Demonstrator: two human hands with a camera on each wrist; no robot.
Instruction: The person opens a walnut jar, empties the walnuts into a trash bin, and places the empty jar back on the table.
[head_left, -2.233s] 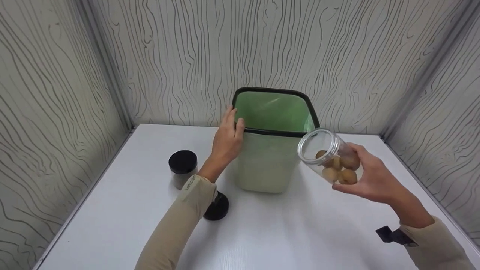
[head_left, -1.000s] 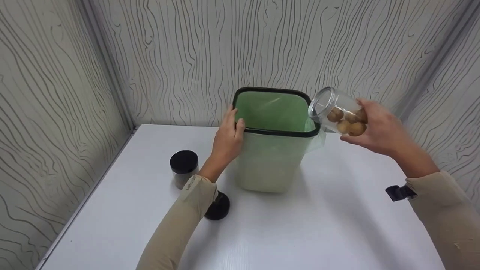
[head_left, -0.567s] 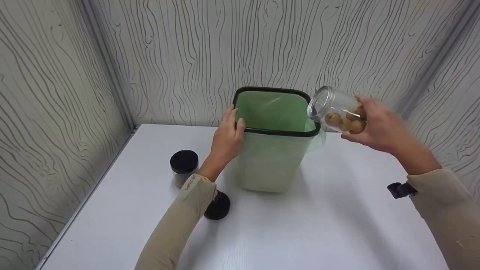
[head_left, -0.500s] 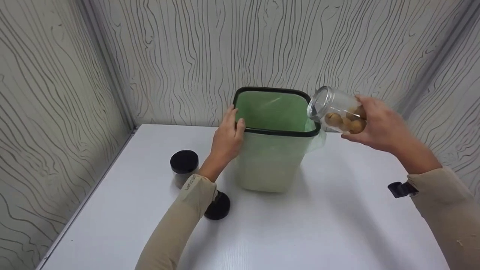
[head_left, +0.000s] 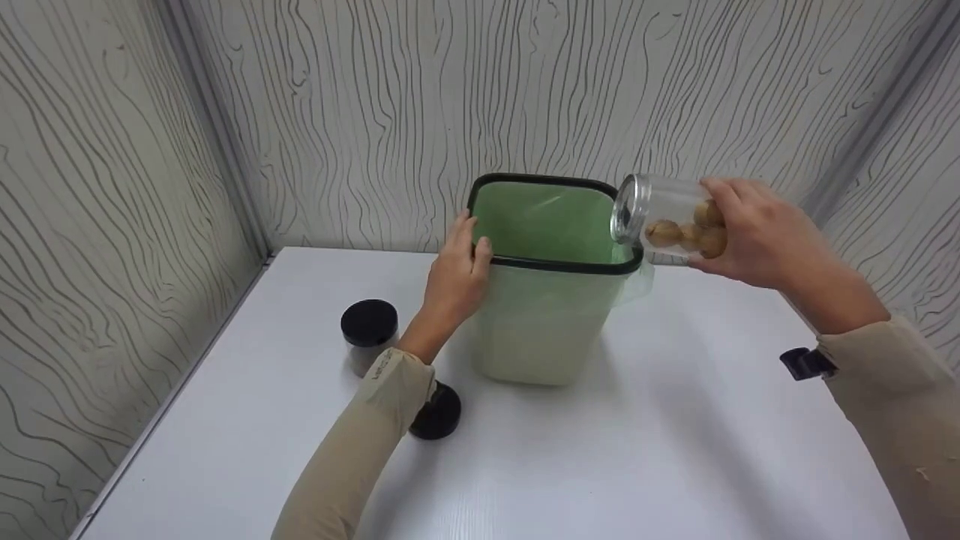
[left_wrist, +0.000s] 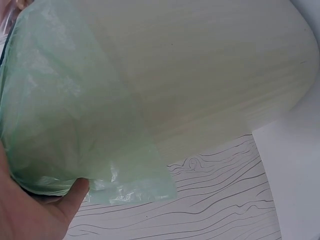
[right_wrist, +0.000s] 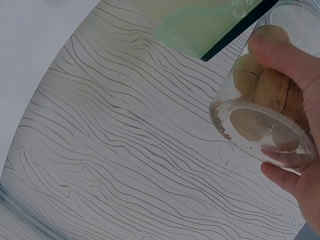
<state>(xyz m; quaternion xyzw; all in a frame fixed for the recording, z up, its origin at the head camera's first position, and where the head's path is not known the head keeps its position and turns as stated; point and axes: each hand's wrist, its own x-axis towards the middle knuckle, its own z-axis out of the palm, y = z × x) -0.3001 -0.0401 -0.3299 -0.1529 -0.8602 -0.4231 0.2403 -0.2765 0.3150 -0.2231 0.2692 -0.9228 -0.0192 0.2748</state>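
My right hand [head_left: 765, 232] grips the base end of a clear jar [head_left: 667, 217], fingers and thumb around it. The jar lies nearly on its side, its open mouth over the right rim of the trash bin [head_left: 544, 330]. Several round brown, nut-like pieces [head_left: 662, 233] with dark cracks rest inside it, toward the base, also plain in the right wrist view [right_wrist: 272, 90]. A green bag [left_wrist: 75, 110] lines the bin and folds out over its black rim. My left hand [head_left: 455, 281] holds the bin's left rim, the thumb against the bag; its other fingers are mostly hidden in the left wrist view.
A jar with a black lid [head_left: 368, 324] stands upright on the white table [head_left: 225, 420] left of my left forearm. A loose black lid [head_left: 436, 412] lies partly under that forearm. Patterned wall panels [head_left: 360, 120] close in the back and both sides.
My right hand has raised the jar from in front of the bin to its right rim and tipped it further toward level. The brown pieces have shifted inside. My left hand stays put.
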